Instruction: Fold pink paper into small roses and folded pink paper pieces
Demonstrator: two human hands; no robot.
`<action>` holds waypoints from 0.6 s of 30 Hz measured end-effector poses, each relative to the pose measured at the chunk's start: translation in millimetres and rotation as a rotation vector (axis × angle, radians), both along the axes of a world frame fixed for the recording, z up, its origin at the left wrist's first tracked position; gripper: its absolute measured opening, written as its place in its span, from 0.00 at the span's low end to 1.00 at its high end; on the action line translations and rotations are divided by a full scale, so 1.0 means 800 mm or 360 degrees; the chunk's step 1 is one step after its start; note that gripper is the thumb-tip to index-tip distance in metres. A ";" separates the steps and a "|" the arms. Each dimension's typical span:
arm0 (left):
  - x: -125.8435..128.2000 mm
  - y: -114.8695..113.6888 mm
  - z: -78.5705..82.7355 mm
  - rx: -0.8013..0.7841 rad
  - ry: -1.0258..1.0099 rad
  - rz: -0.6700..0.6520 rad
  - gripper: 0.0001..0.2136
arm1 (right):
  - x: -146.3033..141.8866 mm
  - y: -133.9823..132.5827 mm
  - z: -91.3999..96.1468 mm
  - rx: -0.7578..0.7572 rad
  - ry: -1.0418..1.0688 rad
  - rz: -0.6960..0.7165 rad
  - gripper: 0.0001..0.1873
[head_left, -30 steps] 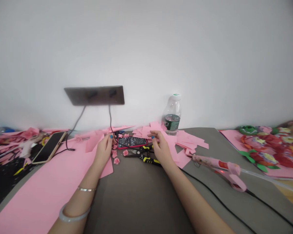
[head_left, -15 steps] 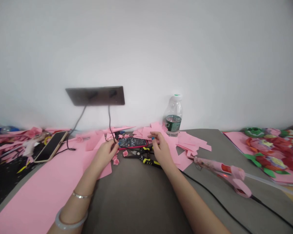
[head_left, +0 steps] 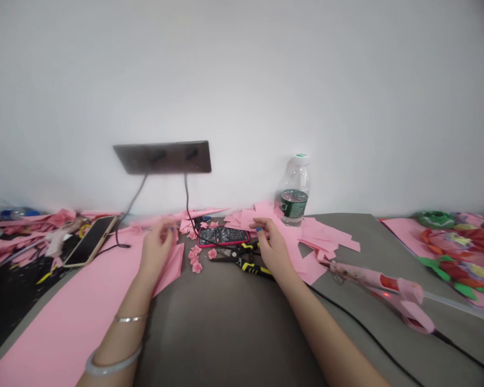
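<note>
My left hand [head_left: 158,245] hovers over the large pink foam sheet [head_left: 76,317], motion-blurred, so its fingers are unclear. My right hand [head_left: 272,244] rests by the red-cased phone [head_left: 223,236], its fingers curled in a pinch at the edge of a pile of pink paper pieces [head_left: 306,236]. What the pinch holds is hidden. Black and yellow pliers [head_left: 246,258] lie just under the right hand. Small pink paper flowers [head_left: 196,258] lie between the hands.
A pink glue gun [head_left: 387,287] with a black cord lies at the right. A water bottle [head_left: 294,191] stands by the wall. A second phone [head_left: 89,248] lies at the left. Colourful foam flowers [head_left: 460,252] fill the far right. A socket plate [head_left: 163,157] with cables is on the wall.
My left hand pulled back leftward from the phone's edge onto the pink sheet. The view shifted slightly left. The right hand stayed put.
</note>
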State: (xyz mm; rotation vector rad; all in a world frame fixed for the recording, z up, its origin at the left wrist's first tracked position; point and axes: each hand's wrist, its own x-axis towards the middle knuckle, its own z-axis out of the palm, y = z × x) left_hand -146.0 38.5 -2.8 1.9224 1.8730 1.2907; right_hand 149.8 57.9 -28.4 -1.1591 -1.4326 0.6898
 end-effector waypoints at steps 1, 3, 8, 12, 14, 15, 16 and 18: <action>0.003 0.001 -0.003 -0.0020 0.0034 -0.0062 0.14 | 0.000 0.000 0.000 -0.0002 -0.0007 0.0001 0.13; 0.011 0.003 -0.010 -0.0072 0.0108 -0.0194 0.15 | 0.000 -0.001 0.001 -0.0007 -0.0020 0.0003 0.14; 0.023 0.010 -0.024 -0.0153 0.0213 -0.0323 0.17 | 0.000 -0.001 0.002 -0.0009 -0.0038 -0.0005 0.15; 0.018 0.014 -0.027 -0.0115 0.0237 -0.0304 0.15 | 0.000 0.000 0.001 -0.0004 -0.0036 -0.0010 0.14; 0.017 0.012 -0.026 -0.0083 0.0239 -0.0280 0.16 | 0.000 0.000 0.000 -0.0002 -0.0034 -0.0011 0.14; 0.017 0.011 -0.025 -0.0071 0.0236 -0.0267 0.17 | 0.000 0.000 0.000 -0.0002 -0.0034 -0.0012 0.14; 0.018 0.010 -0.025 -0.0063 0.0231 -0.0255 0.19 | 0.000 0.000 0.000 -0.0002 -0.0034 -0.0013 0.14; 0.021 0.007 -0.024 -0.0070 0.0219 -0.0245 0.23 | 0.001 0.000 -0.001 0.0000 -0.0032 -0.0013 0.14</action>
